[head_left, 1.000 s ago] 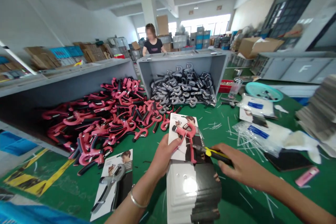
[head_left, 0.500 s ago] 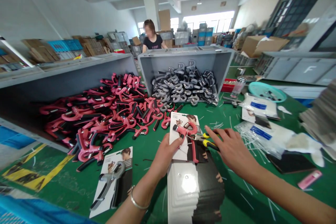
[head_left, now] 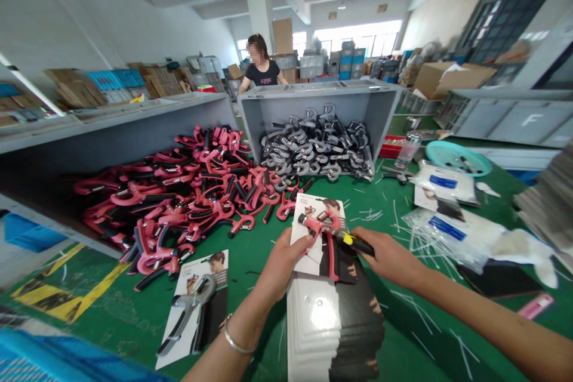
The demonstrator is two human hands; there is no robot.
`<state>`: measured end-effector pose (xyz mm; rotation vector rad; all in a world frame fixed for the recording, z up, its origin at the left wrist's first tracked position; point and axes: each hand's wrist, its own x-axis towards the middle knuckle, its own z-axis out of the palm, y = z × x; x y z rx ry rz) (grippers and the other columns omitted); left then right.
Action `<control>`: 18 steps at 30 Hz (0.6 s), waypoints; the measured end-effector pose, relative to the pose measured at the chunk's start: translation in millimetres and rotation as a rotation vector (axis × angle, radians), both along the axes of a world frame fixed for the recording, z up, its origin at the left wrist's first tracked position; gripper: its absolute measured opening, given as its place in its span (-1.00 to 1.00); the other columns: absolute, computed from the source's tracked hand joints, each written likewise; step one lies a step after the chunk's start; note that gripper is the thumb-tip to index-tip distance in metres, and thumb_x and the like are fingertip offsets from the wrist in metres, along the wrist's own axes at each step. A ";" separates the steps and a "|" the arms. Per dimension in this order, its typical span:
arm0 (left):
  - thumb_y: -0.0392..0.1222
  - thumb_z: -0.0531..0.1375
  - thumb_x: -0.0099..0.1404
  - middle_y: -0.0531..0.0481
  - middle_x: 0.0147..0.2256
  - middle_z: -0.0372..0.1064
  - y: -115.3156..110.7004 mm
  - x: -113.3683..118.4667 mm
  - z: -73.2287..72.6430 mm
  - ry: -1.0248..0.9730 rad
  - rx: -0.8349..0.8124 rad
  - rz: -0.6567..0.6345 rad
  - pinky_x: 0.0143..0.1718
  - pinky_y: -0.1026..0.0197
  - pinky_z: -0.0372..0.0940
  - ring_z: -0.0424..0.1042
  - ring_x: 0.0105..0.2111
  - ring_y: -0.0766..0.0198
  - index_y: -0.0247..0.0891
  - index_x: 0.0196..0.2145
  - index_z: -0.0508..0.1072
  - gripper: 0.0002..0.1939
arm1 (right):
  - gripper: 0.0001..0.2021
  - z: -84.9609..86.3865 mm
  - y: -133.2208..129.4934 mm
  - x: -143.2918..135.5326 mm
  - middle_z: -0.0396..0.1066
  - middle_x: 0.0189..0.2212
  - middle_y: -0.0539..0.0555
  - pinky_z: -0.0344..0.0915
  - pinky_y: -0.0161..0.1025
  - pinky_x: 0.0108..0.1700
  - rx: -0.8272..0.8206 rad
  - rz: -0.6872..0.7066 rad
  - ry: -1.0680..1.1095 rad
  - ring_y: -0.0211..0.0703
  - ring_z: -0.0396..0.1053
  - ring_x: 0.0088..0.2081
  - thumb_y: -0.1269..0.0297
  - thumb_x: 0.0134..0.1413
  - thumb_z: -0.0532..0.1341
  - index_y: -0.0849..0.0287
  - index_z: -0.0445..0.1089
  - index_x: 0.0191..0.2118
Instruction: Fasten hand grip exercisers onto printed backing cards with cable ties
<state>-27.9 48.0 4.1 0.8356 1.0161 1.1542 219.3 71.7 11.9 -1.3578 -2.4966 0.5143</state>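
My left hand [head_left: 284,256] pinches a printed backing card [head_left: 307,206] with a pink-and-black hand grip strengthener [head_left: 332,258] lying on it. My thumb presses near the pink handle. From the right, my right hand [head_left: 387,253] is closed around yellow-and-black pliers [head_left: 358,243]. Their jaws reach the strengthener's upper part; the exact contact is hard to make out. Underneath is a stack of cards [head_left: 313,325], white on one side and dark on the other. A grey hand grip strengthener [head_left: 203,292] rests on another card at the left.
A tipped grey bin [head_left: 219,101] spills pink strengtheners [head_left: 210,209]. Grey ones [head_left: 308,146] fill a second bin [head_left: 380,125]. White plastic strips [head_left: 430,242], plastic bags [head_left: 465,233] and a turquoise dish [head_left: 481,161] are at right. A co-worker [head_left: 264,71] stands beyond the bins.
The pliers' handles have come together, and my right hand's fingers have gone from spread to wrapped around them. The jaws sit closer to the strengthener. My left hand keeps its hold.
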 end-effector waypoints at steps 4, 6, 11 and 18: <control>-0.12 0.31 0.19 -0.04 -0.33 0.49 -1.8 0.4 7.4 -0.083 -0.038 -0.025 -0.41 0.32 0.25 0.41 -0.43 0.31 -0.34 -0.14 0.48 -0.68 | -0.72 2.9 -11.4 0.1 0.43 -0.07 0.16 0.33 -0.12 -0.07 0.085 0.064 0.039 -0.04 0.41 -0.11 0.31 0.30 0.04 0.14 0.29 0.08; -0.12 0.32 0.18 -0.05 -0.30 0.51 -2.9 1.6 8.8 -0.096 -0.023 -0.006 -0.38 0.31 0.27 0.43 -0.40 0.29 -0.34 -0.13 0.48 -0.67 | -0.58 5.5 -14.9 -1.0 0.39 0.00 0.20 0.31 -0.02 -0.02 0.213 0.076 -0.051 0.05 0.35 -0.06 0.35 0.26 0.08 0.12 0.22 0.21; -0.07 0.33 0.17 -0.13 -0.15 0.54 -5.2 4.7 9.7 -0.090 -0.010 0.024 -0.21 0.20 0.32 0.51 -0.27 0.17 -0.32 -0.07 0.50 -0.60 | -0.27 10.4 -18.5 -8.7 0.37 0.01 0.20 0.27 0.09 -0.02 0.401 0.130 -0.222 0.14 0.26 -0.06 0.40 0.19 0.15 -0.01 -0.10 0.42; -0.04 0.34 0.16 -0.16 -0.05 0.52 -5.2 5.3 11.1 -0.098 -0.006 0.026 -0.16 0.17 0.33 0.52 -0.17 0.09 -0.30 -0.05 0.50 -0.57 | -0.25 14.1 -28.0 -25.1 0.39 -0.09 0.19 0.29 0.01 -0.09 0.428 0.116 -0.246 0.09 0.26 -0.13 0.40 0.19 0.15 0.03 -0.15 0.44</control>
